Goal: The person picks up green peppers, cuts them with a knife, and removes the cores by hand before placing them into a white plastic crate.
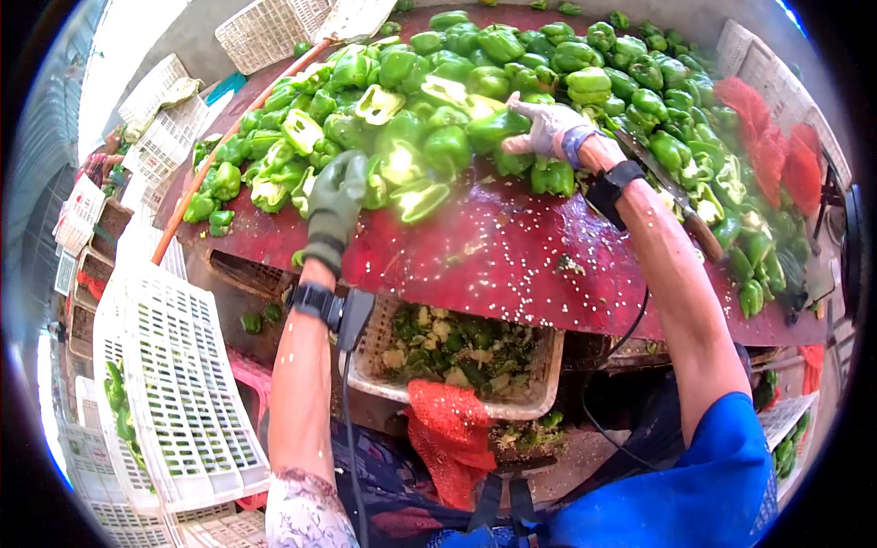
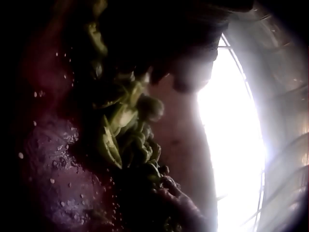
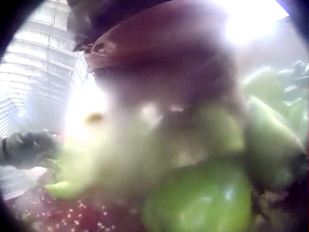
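Observation:
My left hand (image 1: pixel 336 196), in a dark grey-green glove, is at the near left edge of a pile of green bell peppers (image 1: pixel 448 146), fingers loosely bent beside cut pepper pieces. No object shows in its fingers; in the right wrist view this hand (image 3: pixel 31 147) appears at the far left. My right hand (image 1: pixel 553 128), in a thin pale glove, holds a green bell pepper (image 1: pixel 496 129) between thumb and fingers. Between the hands, a halved pepper (image 1: pixel 418 202) lies cut side up on the red tabletop (image 1: pixel 438 265). The left wrist view is very dark.
A knife with a wooden handle (image 1: pixel 703 236) lies right of my right forearm. Below the table edge, a crate (image 1: pixel 548 393) contains pepper scraps, with red mesh (image 1: pixel 448 429) over its rim. White plastic crates (image 1: pixel 192 384) stand at left. Seeds dot the tabletop.

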Demonstrator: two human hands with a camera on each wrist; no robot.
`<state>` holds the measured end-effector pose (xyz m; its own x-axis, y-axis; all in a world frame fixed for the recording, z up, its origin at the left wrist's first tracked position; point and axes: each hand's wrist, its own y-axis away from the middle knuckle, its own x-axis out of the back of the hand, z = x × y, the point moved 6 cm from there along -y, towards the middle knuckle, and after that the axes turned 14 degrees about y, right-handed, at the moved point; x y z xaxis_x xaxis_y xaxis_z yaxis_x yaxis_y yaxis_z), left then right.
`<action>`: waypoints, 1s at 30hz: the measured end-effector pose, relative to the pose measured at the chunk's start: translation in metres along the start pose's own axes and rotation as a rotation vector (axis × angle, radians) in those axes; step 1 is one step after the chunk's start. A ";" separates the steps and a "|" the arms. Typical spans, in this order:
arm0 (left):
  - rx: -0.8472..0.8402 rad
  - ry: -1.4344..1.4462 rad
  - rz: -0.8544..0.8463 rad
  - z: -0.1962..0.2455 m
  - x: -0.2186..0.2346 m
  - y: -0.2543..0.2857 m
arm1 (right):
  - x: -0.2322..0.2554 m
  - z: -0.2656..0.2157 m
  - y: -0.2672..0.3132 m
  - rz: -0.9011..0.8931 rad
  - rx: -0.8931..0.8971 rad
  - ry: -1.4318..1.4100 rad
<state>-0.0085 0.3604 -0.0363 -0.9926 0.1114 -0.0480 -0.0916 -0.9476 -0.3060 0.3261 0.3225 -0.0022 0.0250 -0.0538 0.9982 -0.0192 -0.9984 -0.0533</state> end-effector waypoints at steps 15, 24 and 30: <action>-0.173 -0.435 -0.192 -0.027 -0.082 0.009 | -0.014 -0.032 0.042 0.013 0.101 -0.098; -0.261 -0.263 -0.191 0.012 -0.012 -0.024 | -0.012 -0.028 0.097 0.054 0.032 0.155; -0.023 -0.390 0.434 -0.022 0.174 -0.132 | -0.012 -0.029 0.093 0.073 0.087 0.130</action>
<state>-0.1675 0.5111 -0.0257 -0.8952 -0.4082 0.1791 0.3274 -0.8748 -0.3571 0.2954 0.2307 -0.0182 -0.1030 -0.1292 0.9863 0.0702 -0.9900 -0.1224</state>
